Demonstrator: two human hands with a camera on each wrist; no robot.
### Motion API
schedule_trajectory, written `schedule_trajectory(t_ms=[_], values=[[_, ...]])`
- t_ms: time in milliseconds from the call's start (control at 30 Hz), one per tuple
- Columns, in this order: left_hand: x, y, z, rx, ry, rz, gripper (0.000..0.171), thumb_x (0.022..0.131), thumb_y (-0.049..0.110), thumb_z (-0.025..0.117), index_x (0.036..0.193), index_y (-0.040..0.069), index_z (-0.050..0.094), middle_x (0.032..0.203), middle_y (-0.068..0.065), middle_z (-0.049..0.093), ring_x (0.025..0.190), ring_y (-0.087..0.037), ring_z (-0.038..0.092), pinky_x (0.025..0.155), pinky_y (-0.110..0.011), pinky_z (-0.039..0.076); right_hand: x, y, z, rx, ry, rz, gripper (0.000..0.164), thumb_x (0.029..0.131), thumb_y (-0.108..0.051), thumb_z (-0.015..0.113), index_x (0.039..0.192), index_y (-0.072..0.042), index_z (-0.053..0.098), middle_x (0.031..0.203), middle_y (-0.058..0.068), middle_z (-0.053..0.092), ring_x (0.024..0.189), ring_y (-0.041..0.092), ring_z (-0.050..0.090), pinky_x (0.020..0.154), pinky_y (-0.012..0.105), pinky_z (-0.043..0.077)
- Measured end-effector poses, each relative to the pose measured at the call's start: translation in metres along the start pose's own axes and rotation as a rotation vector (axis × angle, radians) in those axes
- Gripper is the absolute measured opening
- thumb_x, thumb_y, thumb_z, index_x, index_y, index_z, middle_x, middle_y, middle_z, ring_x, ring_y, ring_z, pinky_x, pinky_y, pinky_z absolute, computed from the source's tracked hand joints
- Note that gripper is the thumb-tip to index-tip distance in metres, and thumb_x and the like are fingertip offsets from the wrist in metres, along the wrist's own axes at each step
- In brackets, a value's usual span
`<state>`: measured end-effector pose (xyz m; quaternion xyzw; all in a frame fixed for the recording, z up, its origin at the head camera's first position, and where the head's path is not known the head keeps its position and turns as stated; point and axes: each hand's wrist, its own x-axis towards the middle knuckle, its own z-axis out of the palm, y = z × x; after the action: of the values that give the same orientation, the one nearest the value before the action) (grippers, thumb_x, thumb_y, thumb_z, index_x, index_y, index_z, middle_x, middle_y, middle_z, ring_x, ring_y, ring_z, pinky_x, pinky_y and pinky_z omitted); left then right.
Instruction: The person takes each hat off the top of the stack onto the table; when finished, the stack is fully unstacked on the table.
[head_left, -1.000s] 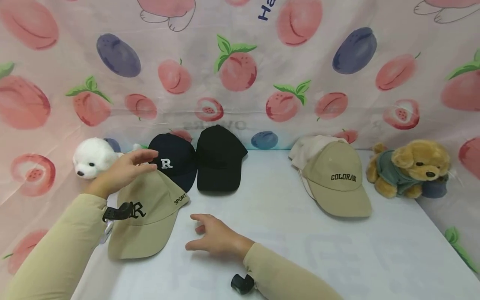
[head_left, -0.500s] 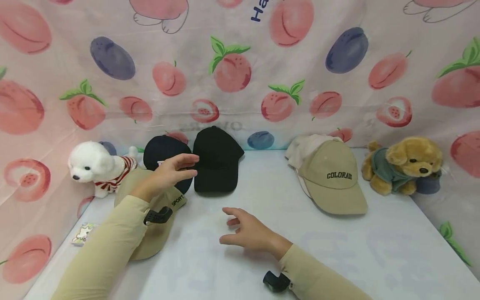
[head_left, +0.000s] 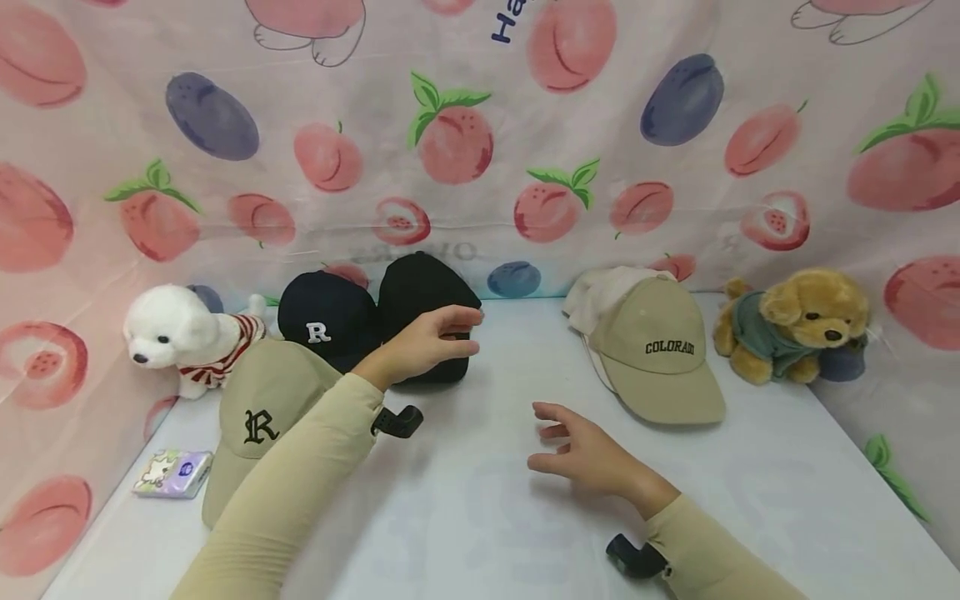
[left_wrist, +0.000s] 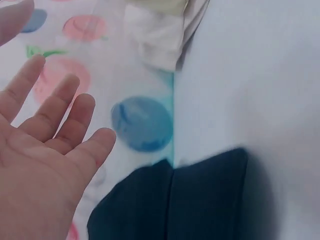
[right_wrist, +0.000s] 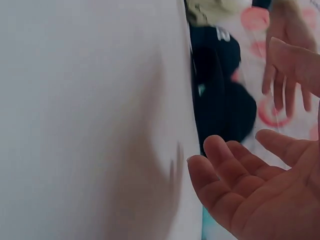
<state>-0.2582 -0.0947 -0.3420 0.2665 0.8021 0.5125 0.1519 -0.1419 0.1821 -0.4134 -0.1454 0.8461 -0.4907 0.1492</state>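
My left hand (head_left: 423, 346) hangs over the table in front of the black cap (head_left: 412, 292), fingers spread and holding nothing. In the left wrist view its fingers are loosely extended beside that black cap (left_wrist: 170, 205). My right hand (head_left: 585, 450) hovers over the white tabletop, fingers apart and bent a little, with nothing between them. Left of the black cap sits a navy cap (head_left: 326, 317) with a white R. A khaki cap (head_left: 258, 392) with a black R stands nearer, partly hidden by my left sleeve. Right of centre, a khaki COLORADO cap (head_left: 660, 358) leans on a cream cap (head_left: 603, 292).
A white toy dog (head_left: 180, 325) in a striped shirt stands at the back left, a brown toy dog (head_left: 802, 321) at the back right. A tissue pack (head_left: 172, 473) lies near the left edge. Fruit-printed cloth (head_left: 480, 217) walls in the table (head_left: 480, 517).
Both hands have moved rightward above the table, the left one from over the khaki R cap to the black cap. The tissue pack has come into full view. The caps stay put.
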Motion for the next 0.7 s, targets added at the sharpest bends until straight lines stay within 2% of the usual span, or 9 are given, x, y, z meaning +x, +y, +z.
schedule_trajectory(t_ms=[333,700], values=[[0.036,0.002,0.045,-0.035,-0.062,0.004,0.053,0.095,0.023,0.070,0.144,0.011,0.053,0.145,-0.006,0.050,0.137,-0.021,0.042,0.108,-0.041,0.039,-0.031,0.020,-0.062,-0.050,0.143,0.003,0.079,0.091,-0.023,0.075,0.151,0.006,0.031,0.149,0.027,0.040,0.128,0.040,0.050,0.099,0.051,0.047],[0.069,0.009,0.085,-0.061,-0.140,0.035,0.057,0.095,0.024,0.070,0.146,0.010,0.050,0.148,-0.006,0.049,0.136,-0.019,0.042,0.107,-0.037,0.041,-0.055,0.031,-0.098,-0.153,0.233,0.071,0.081,0.093,-0.029,0.074,0.152,0.004,0.029,0.150,0.026,0.039,0.129,0.043,0.048,0.094,0.052,0.048]])
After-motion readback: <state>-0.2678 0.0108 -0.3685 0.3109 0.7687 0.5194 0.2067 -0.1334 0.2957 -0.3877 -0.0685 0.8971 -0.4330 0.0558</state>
